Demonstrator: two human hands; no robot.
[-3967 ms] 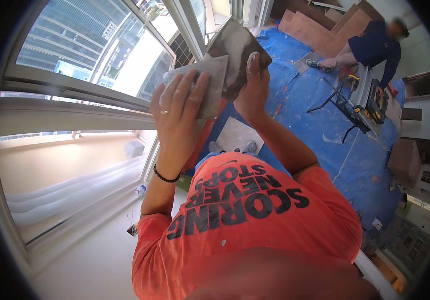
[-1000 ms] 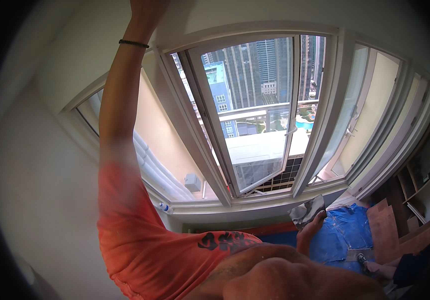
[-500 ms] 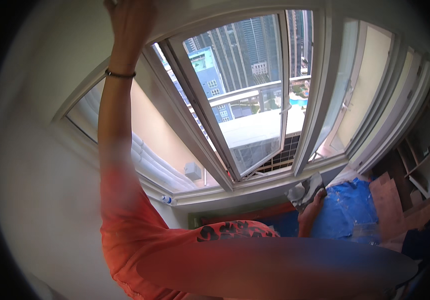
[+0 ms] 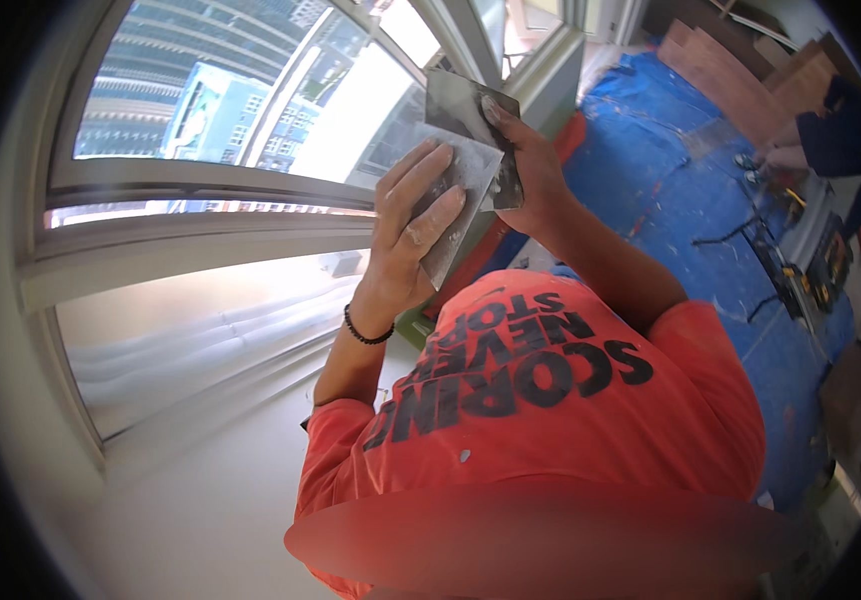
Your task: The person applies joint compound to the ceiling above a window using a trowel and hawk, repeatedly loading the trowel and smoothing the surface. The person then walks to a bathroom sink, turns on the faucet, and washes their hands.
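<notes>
Both hands are together in front of my chest, beside the window. My left hand point(image 4: 405, 220), a dark bead bracelet at its wrist, grips a flat metal scraper blade point(image 4: 468, 205) with its whitened fingers spread over the face. My right hand point(image 4: 532, 165) holds a second metal scraper plate point(image 4: 457, 103), its thumb pressed on top. White putty is smeared on this plate, and a dab shows near its lower edge. The two blades overlap closely, the left one in front; I cannot tell exactly where they touch.
A window frame point(image 4: 220, 255) runs along my left, with tall buildings outside. Blue sheeting point(image 4: 640, 140) covers the floor at right, with brown boards point(image 4: 725, 75) at its far side. Another person in dark clothing point(image 4: 845, 150) is at far right, near tools point(image 4: 815, 265).
My left hand has come down from high on the wall to the plate in my right hand. The right hand has risen, and the view has turned toward the floor at right.
</notes>
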